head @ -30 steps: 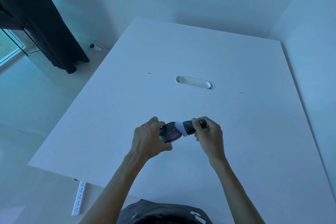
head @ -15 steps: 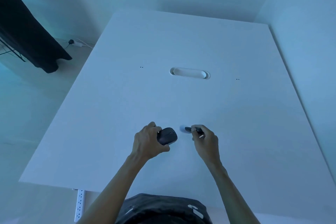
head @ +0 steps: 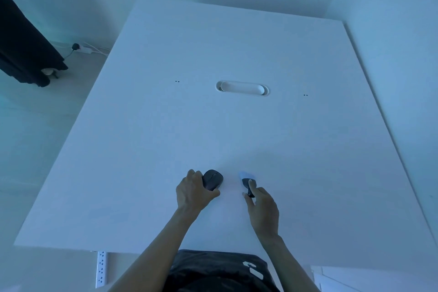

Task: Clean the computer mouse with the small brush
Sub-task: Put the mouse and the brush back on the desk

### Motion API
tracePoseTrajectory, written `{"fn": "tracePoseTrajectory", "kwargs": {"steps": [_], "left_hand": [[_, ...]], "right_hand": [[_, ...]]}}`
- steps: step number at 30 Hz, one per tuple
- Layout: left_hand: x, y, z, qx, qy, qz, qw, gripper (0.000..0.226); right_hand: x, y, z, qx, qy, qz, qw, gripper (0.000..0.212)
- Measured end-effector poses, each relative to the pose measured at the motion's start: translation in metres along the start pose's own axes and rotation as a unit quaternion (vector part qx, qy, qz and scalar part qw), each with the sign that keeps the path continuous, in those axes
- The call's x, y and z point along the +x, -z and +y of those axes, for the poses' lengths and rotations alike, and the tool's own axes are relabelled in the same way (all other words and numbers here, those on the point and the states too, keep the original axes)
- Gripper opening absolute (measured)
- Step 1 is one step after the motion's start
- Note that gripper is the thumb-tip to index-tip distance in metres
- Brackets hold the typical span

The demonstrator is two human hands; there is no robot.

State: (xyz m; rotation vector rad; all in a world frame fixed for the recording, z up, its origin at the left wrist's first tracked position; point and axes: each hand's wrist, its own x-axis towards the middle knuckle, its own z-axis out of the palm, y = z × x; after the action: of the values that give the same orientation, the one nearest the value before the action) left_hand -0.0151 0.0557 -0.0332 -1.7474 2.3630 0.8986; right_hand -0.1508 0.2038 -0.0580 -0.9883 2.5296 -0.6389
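Note:
A dark computer mouse (head: 213, 179) sits upright on the white table (head: 237, 135) near its front edge. My left hand (head: 193, 193) grips it from the left, thumb along its near side. A little to the right, the small brush (head: 246, 182) lies low on the table, its dark handle towards me and its white bristles pointing away. My right hand (head: 263, 211) pinches the handle's near end between thumb and fingertips, the fingers stretched out. A gap of bare table separates the brush and the mouse.
A white oval cable grommet (head: 241, 89) is set into the table's middle. Walls close off the far and right sides. On the floor at left are a black curtain (head: 21, 50), a wall plug with cables (head: 78, 47) and a white power strip (head: 101, 269).
The brush came off the mouse and moved right. Both hands lowered, so mouse and brush now rest on the table, apart. The brush handle has turned towards me.

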Motion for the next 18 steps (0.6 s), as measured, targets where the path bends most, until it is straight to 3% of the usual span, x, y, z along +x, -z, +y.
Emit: {"fn": "tracePoseTrajectory", "kwargs": {"steps": [5,10,18], "left_hand": [[-0.002,-0.006,-0.002,0.037,-0.013,-0.020,0.999,0.051],[0.001,-0.011,-0.003,0.003,-0.004,-0.023,1.000,0.051],[0.001,-0.013,-0.007,-0.051,0.011,-0.043,0.998,0.067]], "right_hand": [[-0.005,-0.011,0.004,-0.052,0.026,-0.040,0.998,0.053],[-0.008,-0.014,0.008,-0.091,0.036,-0.071,0.993,0.057],[-0.009,-0.021,0.009,-0.047,0.026,-0.069,0.996,0.062]]}}
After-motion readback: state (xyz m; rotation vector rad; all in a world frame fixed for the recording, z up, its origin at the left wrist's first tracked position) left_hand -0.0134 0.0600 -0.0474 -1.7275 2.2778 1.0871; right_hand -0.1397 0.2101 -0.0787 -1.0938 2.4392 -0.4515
